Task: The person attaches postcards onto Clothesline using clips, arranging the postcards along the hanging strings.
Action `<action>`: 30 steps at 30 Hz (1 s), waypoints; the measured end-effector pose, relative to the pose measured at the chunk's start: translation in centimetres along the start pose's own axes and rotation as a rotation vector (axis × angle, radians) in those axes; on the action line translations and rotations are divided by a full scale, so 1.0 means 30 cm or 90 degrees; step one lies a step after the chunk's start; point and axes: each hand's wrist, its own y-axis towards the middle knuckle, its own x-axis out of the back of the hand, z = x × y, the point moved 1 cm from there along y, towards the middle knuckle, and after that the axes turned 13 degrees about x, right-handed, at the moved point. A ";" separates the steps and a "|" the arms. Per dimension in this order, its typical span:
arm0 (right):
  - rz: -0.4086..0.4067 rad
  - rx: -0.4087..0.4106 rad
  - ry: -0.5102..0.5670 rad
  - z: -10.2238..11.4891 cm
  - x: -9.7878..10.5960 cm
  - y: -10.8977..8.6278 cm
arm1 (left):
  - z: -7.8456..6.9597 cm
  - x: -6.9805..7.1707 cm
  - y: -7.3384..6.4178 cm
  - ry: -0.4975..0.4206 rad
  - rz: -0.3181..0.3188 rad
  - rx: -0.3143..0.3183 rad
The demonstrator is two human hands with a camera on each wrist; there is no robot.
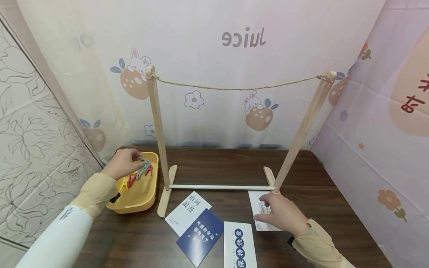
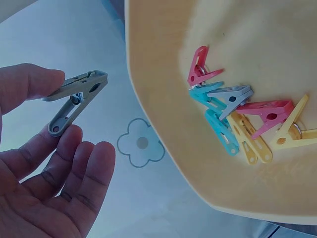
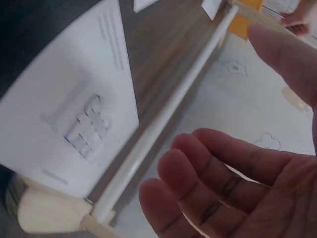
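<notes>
At the left, my left hand (image 1: 122,163) is raised over the yellow tray (image 1: 147,195). Its thumb and fingers pinch a grey clothespin (image 2: 94,88) by the two handle ends. Several coloured clothespins, among them a red clothespin (image 2: 271,115) and a blue clothespin (image 2: 221,131), lie together inside the tray. My right hand (image 1: 285,214) hovers over a white card (image 3: 54,99) with printed letters, by the right foot of the wooden stand. In the right wrist view its fingers are loosely bent, apart from the thumb, and nothing is between them.
A twine line (image 1: 231,89) hangs between the two posts of the wooden stand (image 1: 157,130), which a white rod (image 1: 221,187) joins low down. In front lie a white card (image 1: 182,217), a dark blue card (image 1: 201,238) and another white card (image 1: 231,242). Printed curtains surround the table.
</notes>
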 end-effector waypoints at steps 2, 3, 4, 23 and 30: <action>0.013 0.011 0.002 0.006 -0.016 0.001 | -0.001 0.001 -0.001 -0.002 0.002 -0.002; 0.019 0.014 0.008 0.008 -0.024 0.002 | -0.002 0.002 -0.002 -0.004 0.004 -0.001; 0.024 0.016 0.010 0.010 -0.032 0.002 | -0.003 0.003 -0.002 -0.005 0.006 -0.001; 0.094 0.127 -0.025 0.051 -0.154 -0.003 | -0.025 0.022 -0.029 -0.034 -0.005 -0.005; 0.119 0.136 -0.039 0.058 -0.174 0.001 | -0.040 0.038 -0.044 -0.054 -0.013 -0.014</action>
